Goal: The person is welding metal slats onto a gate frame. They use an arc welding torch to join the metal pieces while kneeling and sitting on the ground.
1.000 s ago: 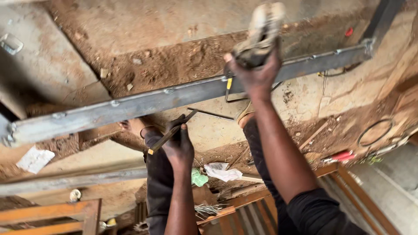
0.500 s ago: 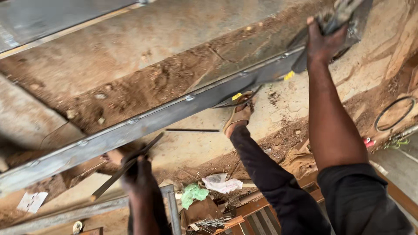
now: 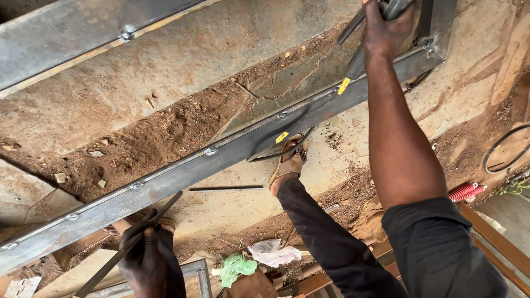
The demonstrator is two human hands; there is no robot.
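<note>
My right hand [image 3: 386, 25] reaches up to the top right and is closed on a dark clamp-like tool [image 3: 359, 58] with a yellow tag, which rests against the long grey steel bar [image 3: 221, 157]. That bar runs diagonally across the view and carries several weld spots. At the lower left, my left hand [image 3: 144, 256] grips a thin dark metal rod [image 3: 165, 212] that points up towards the bar's underside. My sandalled foot [image 3: 290, 163] stands on the ground just below the bar's middle.
A second steel bar [image 3: 83, 33] crosses the upper left. On the dirt and concrete ground lie a loose thin rod [image 3: 226, 189], a green rag [image 3: 237, 267], white plastic [image 3: 273, 254], a red ribbed piece [image 3: 462, 192] and a black cable loop [image 3: 497, 149].
My right hand with the tool has shifted further up and right along the bar. My left hand with the rod has dropped toward the lower left corner.
</note>
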